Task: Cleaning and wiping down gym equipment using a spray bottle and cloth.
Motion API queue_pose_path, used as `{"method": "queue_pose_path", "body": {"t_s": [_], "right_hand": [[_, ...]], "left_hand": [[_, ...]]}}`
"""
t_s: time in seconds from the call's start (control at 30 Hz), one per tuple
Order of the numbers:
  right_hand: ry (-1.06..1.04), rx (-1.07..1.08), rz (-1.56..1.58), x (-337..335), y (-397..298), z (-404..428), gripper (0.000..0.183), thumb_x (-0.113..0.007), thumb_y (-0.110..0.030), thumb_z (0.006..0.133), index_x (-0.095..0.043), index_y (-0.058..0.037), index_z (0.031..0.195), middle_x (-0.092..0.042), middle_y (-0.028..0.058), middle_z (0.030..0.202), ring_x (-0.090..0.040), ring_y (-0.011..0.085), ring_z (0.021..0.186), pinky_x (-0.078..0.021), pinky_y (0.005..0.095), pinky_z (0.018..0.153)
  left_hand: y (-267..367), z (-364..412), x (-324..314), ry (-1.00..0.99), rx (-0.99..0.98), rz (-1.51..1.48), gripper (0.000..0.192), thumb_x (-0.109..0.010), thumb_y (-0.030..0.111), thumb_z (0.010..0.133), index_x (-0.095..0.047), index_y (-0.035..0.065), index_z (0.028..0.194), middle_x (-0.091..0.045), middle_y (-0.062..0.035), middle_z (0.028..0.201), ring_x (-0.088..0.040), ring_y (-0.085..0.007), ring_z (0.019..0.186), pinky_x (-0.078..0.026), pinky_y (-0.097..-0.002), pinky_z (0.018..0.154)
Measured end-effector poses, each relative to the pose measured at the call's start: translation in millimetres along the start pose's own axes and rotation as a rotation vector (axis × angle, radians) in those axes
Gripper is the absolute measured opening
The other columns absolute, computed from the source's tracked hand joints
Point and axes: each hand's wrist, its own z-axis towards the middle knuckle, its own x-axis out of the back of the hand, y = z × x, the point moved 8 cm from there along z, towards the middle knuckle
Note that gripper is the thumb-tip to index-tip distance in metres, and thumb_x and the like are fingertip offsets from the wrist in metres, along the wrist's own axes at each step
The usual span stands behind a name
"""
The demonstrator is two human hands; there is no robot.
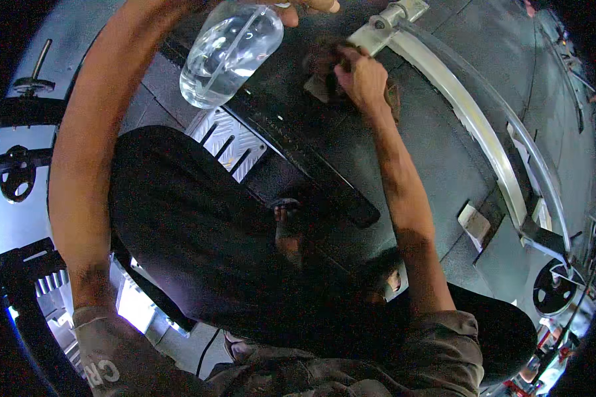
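At the top edge, my left hand [298, 11] is at the neck of a clear plastic bottle [231, 57]. The bottle is tilted, with clear liquid and a thin dip tube inside; its top is cut off by the frame. My right hand [362, 77] grips a crumpled brown cloth [323, 89], partly blurred. This hand is beside the flat end bracket [372, 37] of a silver metal frame; whether the cloth touches the bracket I cannot tell. Below the bottle lies a long black beam [323, 173], with a slotted tread-patterned metal plate [228, 141] alongside it.
A silver rail [467, 114] of gym equipment curves down the right side to a black weight plate [554, 288]. Another plate with cut-outs [17, 173] is at far left. My bent knee [154, 164] is close to the beam. Grey tiles [452, 164] form the floor.
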Motion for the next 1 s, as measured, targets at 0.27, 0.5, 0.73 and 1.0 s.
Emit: {"method": "queue_pose_path", "body": {"t_s": [0.27, 0.5, 0.73, 1.0], "right_hand": [[-0.456, 0.490, -0.289, -59.4, -29.6, -19.8, 0.033, -0.061, -0.015, 0.091, -0.070, -0.0199, 0.122, -0.066, 0.0120, 0.108, -0.070, 0.0322, 0.097, -0.0591, 0.0444, 0.077], [-0.629, 0.428, -0.262, -54.4, -11.1, -3.7, 0.038, -0.067, -0.010, 0.083, -0.073, -0.0206, 0.118, -0.067, 0.0167, 0.113, -0.069, 0.0344, 0.104, -0.0580, 0.0472, 0.084], [-0.181, 0.090, -0.108, -14.5, 28.7, 23.6, 0.033, -0.068, -0.021, 0.082, -0.074, -0.0207, 0.114, -0.069, 0.0163, 0.110, -0.070, 0.0380, 0.090, -0.0581, 0.0466, 0.079], [-0.191, -0.218, -0.103, 1.2, 65.6, 44.7, 0.035, -0.066, -0.021, 0.084, -0.072, -0.0191, 0.119, -0.069, 0.0172, 0.118, -0.070, 0.0355, 0.099, -0.0577, 0.0471, 0.080]], "left_hand": [[-4.1, 19.2, -0.3, 0.014, -0.124, 0.127, 0.057, -0.068, 0.054, 0.090, -0.070, -0.0015, 0.105, -0.071, -0.0065, 0.083, -0.067, -0.0195, 0.083, -0.051, -0.0361, 0.083], [-3.9, 32.1, -10.9, 0.025, -0.375, -0.300, 0.037, -0.076, 0.041, 0.089, -0.071, 0.0078, 0.106, -0.068, -0.0009, 0.084, -0.062, -0.0072, 0.067, -0.048, -0.0241, 0.058], [-11.8, 46.1, -23.9, -0.055, -0.354, -0.298, 0.027, -0.076, 0.033, 0.090, -0.069, 0.0066, 0.093, -0.064, 0.0018, 0.073, -0.061, -0.0092, 0.061, -0.050, -0.0271, 0.057], [-9.6, 50.1, -21.6, -0.001, -0.352, -0.218, 0.026, -0.074, 0.031, 0.090, -0.068, 0.0065, 0.095, -0.065, 0.0010, 0.074, -0.064, -0.0088, 0.064, -0.048, -0.0260, 0.058]]}}
